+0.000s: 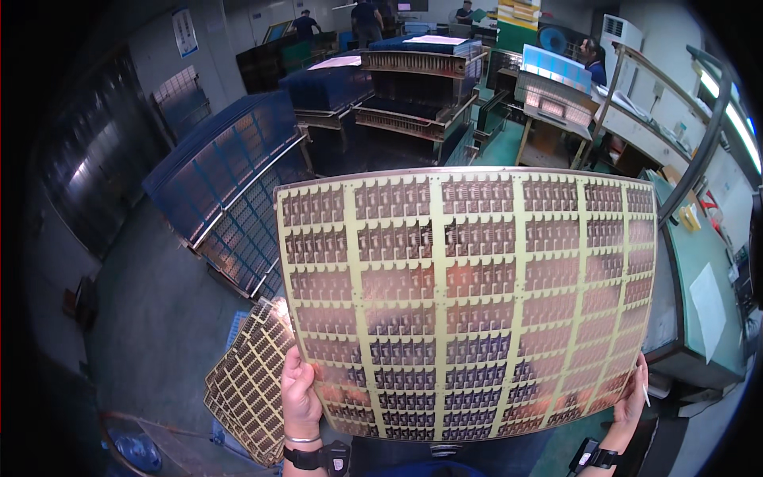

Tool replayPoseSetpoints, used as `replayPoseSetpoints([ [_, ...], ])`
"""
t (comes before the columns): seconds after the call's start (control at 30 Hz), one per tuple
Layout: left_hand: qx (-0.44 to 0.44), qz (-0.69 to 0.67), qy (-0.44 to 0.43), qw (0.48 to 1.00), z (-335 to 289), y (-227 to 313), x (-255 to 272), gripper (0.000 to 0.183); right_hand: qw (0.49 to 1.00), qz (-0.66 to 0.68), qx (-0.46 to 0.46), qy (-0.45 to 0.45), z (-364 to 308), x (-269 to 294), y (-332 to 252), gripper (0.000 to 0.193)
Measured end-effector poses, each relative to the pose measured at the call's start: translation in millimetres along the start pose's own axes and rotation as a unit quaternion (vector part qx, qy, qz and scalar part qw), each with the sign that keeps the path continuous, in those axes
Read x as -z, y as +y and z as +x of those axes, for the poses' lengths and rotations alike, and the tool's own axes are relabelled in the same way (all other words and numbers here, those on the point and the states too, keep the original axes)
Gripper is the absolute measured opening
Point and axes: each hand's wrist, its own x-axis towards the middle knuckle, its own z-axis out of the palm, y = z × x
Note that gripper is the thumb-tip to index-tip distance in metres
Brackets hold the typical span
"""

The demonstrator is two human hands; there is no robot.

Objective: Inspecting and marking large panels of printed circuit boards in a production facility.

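Note:
A large circuit board panel (pixel 478 314), pale yellow-green with rows of copper patterns, is held up in front of me and tilted. My left hand (pixel 302 393) is closed on its lower left edge, the fingers partly hidden behind it. At the lower right edge my right hand (pixel 632 397) grips the same panel. A thin white pen-like stick (pixel 647 396) pokes out beside the right fingers. Reflections lie across the panel's lower half. Left of my left hand, a stack of similar patterned panels (pixel 248 381) sits low down, partly covered by the held panel.
Blue panels (pixel 230 159) lean in a rack at the left. Further racks with metal rails (pixel 413 62) stand beyond the held panel. A green-topped bench (pixel 699 274) with a white sheet (pixel 706 310) is on the right. Several people work in the background.

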Motion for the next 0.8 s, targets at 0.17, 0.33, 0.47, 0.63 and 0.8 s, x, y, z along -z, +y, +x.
replayPoseSetpoints([
  [0.17,-0.023,-0.008,0.086,0.996,0,5,-4,0.024,0.998,-0.042,-0.011,-0.053,-2,-5,-2,0.036],
  [0.33,-0.077,0.019,0.017,0.997,21,11,-2,0.018,0.996,-0.078,0.023,-0.036,13,-9,-7,0.031],
  [0.47,-0.142,0.104,-0.034,0.984,45,11,-15,0.021,0.994,-0.019,0.077,-0.081,31,-36,-9,0.026],
  [0.63,0.322,-0.296,-0.277,0.855,84,17,-61,0.033,0.967,-0.218,0.117,-0.069,66,-6,29,0.036],
  [0.8,0.282,-0.274,-0.216,0.894,84,5,-64,0.035,0.995,-0.001,-0.065,-0.076,48,-33,22,0.044],
])
